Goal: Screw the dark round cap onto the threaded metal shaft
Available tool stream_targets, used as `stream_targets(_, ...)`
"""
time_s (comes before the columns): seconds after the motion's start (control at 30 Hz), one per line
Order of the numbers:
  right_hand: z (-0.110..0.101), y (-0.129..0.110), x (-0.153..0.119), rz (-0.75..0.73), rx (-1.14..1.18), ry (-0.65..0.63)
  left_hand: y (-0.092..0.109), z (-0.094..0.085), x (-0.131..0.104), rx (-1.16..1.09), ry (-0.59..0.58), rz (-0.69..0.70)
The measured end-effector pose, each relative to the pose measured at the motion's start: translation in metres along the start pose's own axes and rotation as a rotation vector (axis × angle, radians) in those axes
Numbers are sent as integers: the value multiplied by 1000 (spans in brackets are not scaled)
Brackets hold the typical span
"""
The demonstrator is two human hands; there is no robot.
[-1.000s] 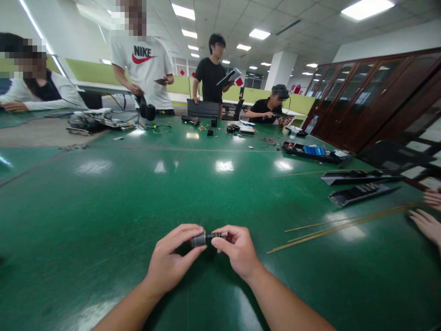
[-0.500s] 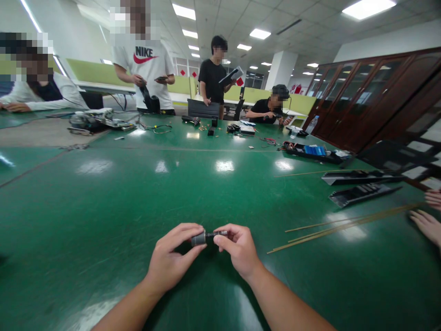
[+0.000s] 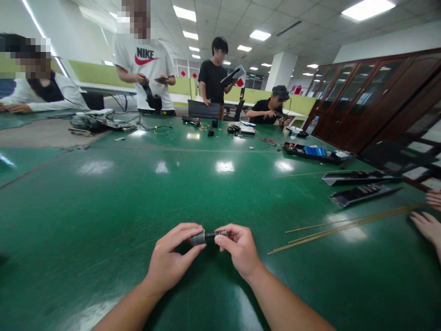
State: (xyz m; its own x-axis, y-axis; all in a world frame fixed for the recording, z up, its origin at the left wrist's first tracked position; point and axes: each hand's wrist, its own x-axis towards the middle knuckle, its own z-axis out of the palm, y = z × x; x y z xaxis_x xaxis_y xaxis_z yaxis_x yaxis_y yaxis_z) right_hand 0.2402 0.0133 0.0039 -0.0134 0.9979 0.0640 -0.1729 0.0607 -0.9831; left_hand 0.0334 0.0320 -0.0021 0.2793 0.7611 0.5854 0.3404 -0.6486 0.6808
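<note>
Low in the middle of the head view, my left hand (image 3: 174,257) is closed round a short grey metal cylinder (image 3: 198,239), its thumb below and fingers above. The piece looks like a small motor. A thin dark shaft (image 3: 210,235) sticks out of its right end. My right hand (image 3: 241,250) pinches the silvery, ridged end piece (image 3: 221,233) of that shaft between thumb and fingers. Both hands hold the joined parts roughly level, just over the green tabletop (image 3: 155,193). The cylinder's left end is partly hidden by my left fingers.
Thin brass-coloured rods (image 3: 320,234) lie at the right, near another person's hand (image 3: 427,225). Behind them are dark metal channels (image 3: 361,193) and a black tray of parts (image 3: 313,151). Electronics (image 3: 99,120) sit at the far left. Several people are around the table.
My hands and the cylinder are practically where they were, with only a tiny shift of my right fingers. At the back right, a seated person's hands have moved slightly.
</note>
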Motion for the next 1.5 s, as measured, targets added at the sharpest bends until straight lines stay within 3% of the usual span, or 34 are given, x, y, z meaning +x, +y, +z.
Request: stream_targets(1.5, -5, 4, -2, -79, -54, 32, -1, 0, -1, 34, 54, -15)
